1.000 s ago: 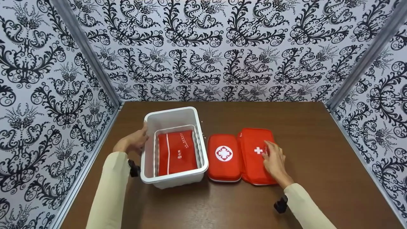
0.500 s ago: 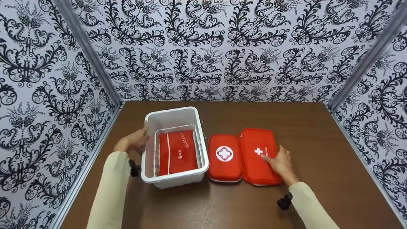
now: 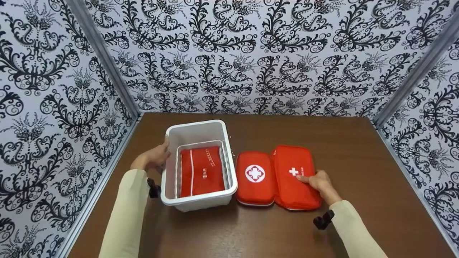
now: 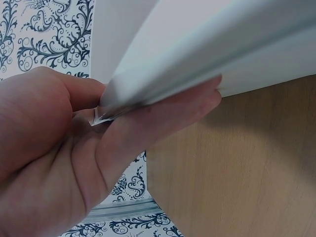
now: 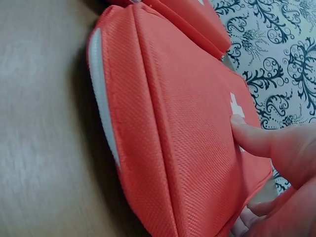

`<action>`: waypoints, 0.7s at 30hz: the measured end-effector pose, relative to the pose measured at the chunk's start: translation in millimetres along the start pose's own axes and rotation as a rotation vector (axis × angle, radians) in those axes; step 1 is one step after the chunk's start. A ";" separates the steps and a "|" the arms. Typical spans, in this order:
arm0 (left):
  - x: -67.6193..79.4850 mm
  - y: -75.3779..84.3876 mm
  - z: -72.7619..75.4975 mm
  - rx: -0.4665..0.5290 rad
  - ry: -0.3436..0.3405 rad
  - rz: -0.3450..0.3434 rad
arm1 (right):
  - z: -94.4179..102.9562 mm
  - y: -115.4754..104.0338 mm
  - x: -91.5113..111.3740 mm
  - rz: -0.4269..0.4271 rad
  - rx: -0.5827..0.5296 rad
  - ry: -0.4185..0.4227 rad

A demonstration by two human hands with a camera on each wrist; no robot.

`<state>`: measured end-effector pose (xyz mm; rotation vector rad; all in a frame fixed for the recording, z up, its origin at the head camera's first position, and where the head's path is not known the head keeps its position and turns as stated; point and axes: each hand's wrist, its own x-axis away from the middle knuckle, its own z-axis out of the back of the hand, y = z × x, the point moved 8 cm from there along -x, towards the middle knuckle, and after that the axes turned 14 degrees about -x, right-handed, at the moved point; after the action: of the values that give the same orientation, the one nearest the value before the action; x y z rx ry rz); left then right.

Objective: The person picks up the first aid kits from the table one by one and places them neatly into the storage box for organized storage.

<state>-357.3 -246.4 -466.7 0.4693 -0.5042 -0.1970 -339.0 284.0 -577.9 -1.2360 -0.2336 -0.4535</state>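
Patterned walls (image 3: 222, 71) back our worktop (image 3: 229, 233), where our right grip (image 3: 320, 182) pinches the rightmost red bag (image 3: 299, 191), thumb on top, fingers at its side, about its thickness apart. Our left grip (image 3: 155, 157) clasps the white bin (image 3: 195, 134) by its rim, likely to steady it. Between them sits a red case (image 3: 255, 195); a red pouch (image 3: 208, 184) lies inside the bin.

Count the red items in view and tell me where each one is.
3. One red item lies in the white bin; a case with a round emblem sits beside the bin; the right hand grips a pouch. The bin may hide more.
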 end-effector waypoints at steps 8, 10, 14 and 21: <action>4.8 -4.0 -1.3 0.161 0.002 0.062 | -1.3 -1.8 -1.4 -0.020 -0.053 -0.047; 4.8 -3.5 -1.5 0.163 0.000 0.060 | -2.4 -4.2 -0.8 -0.021 -0.059 -0.060; 2.9 -2.3 -2.7 0.156 -0.004 0.050 | -1.3 -9.5 -1.3 -0.007 -0.027 -0.068; 3.2 -4.9 -4.0 0.149 0.003 0.066 | 9.0 -20.8 -6.0 0.095 0.119 0.014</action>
<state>-352.9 -250.2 -470.8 0.5977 -0.5330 -0.0954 -353.1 288.4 -559.7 -1.1225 -0.1868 -0.3610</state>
